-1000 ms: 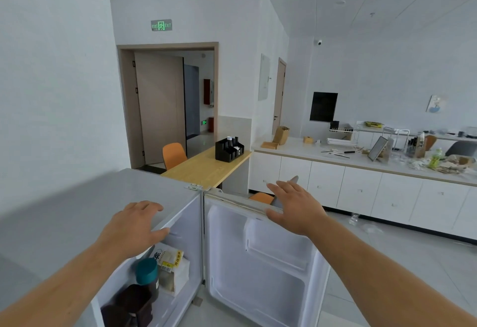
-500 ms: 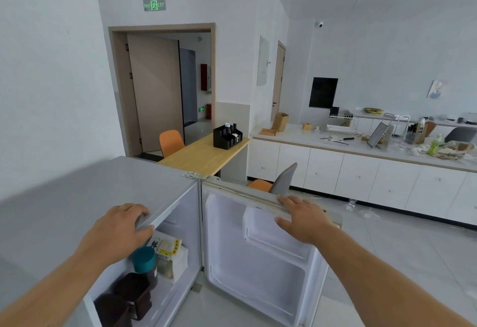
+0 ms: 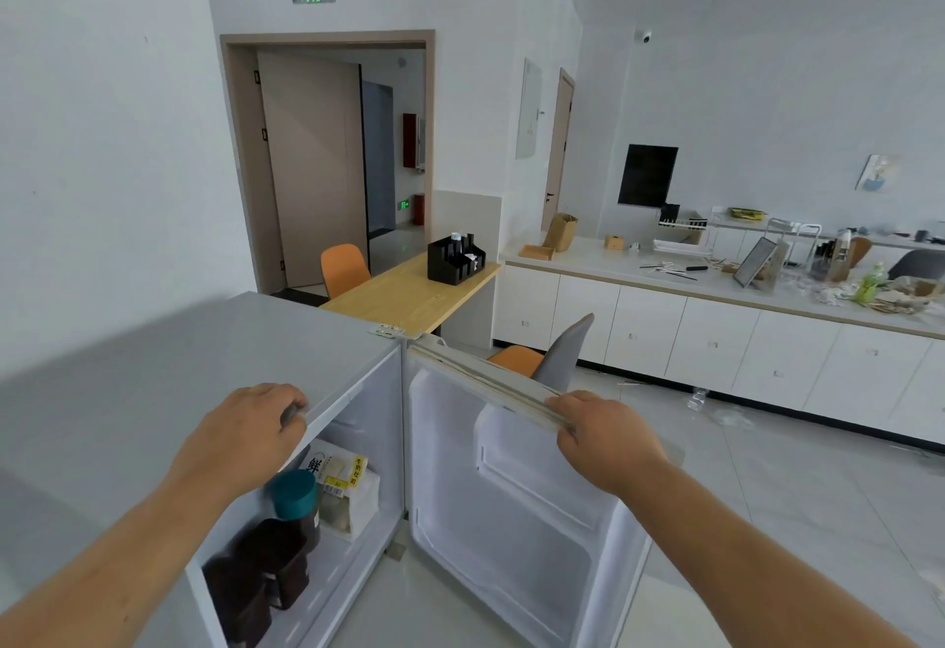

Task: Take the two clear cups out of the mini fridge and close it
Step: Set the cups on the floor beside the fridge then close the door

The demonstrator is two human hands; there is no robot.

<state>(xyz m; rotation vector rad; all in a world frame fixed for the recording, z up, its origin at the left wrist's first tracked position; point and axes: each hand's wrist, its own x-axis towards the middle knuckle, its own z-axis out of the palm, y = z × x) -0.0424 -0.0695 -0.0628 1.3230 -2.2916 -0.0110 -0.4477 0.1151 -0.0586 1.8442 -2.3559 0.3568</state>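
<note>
The grey mini fridge [image 3: 169, 371] stands open below me, its white door [image 3: 511, 509] swung out to the right. My left hand [image 3: 240, 437] rests on the fridge's top front edge, fingers curled over the lip. My right hand [image 3: 608, 437] grips the top edge of the open door. Inside I see a dark bottle with a teal cap [image 3: 296, 504], dark containers [image 3: 255, 576] and a white carton [image 3: 342, 483]. No clear cups show from this angle.
A wooden table [image 3: 409, 294] with a black organiser [image 3: 455, 258] stands behind the fridge, with orange chairs [image 3: 342, 269] and a grey chair back [image 3: 567, 350] near the door. A cluttered white counter [image 3: 716, 284] runs along the right. Tiled floor [image 3: 767, 494] lies to the right.
My right hand came down from above the door and closed on its top edge. My left hand curled over the fridge's front lip. The view tilted upward a little.
</note>
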